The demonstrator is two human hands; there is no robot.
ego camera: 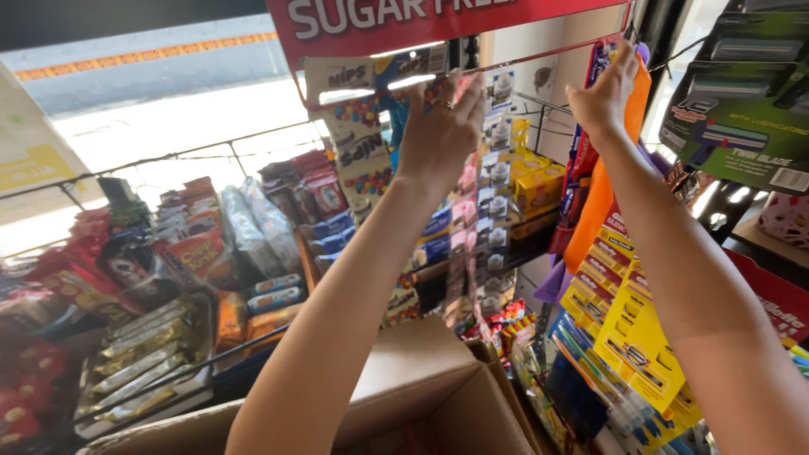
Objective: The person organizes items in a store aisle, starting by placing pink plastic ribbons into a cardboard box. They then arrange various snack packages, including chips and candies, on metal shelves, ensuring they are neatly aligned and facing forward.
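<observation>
From the head camera we see glossy hanging strips of small packets (pixel 493 181) on a thin wire rack (pixel 548 109), and crinkly snack bags (pixel 190 253) filling wire shelves. An open brown cardboard box (pixel 421 396) sits below; its contents are hidden. Our left hand (pixel 440 135), fingers together, presses against the top of the strips. Our right hand (pixel 605 93) grips an orange cloth (pixel 600 194) hanging at the rack's upper right.
</observation>
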